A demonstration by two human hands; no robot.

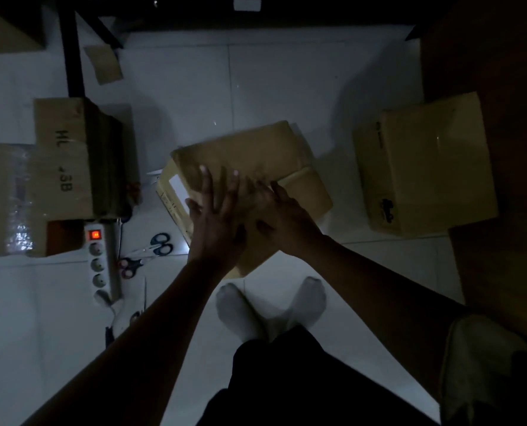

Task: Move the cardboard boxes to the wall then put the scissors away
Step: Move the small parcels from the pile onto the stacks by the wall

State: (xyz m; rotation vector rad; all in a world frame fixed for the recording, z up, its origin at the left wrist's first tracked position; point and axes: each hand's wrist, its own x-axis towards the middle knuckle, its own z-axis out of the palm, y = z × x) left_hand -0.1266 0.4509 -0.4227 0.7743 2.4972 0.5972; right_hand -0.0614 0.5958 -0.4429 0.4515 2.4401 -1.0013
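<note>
Two hands, left hand (216, 229) and right hand (282, 219), press straight fingers (207, 186) on the cardboard box (256, 149); open floor (287, 81) beyond its far edge.

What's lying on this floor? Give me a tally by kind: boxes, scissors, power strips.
Cardboard boxes: 3 (middle box, right box, left box)
Scissors: 2 (blue-handled pair, pink-handled pair)
Power strips: 1 (power strip)
Total: 6
Not counted: the cardboard scrap and the corner cardboard, which is too cut off to tell.

light: dim, bluish | shadows: soft, edges black | glare: faint on floor (287, 87) | focus: slightly blurred, wide-angle bend
</note>
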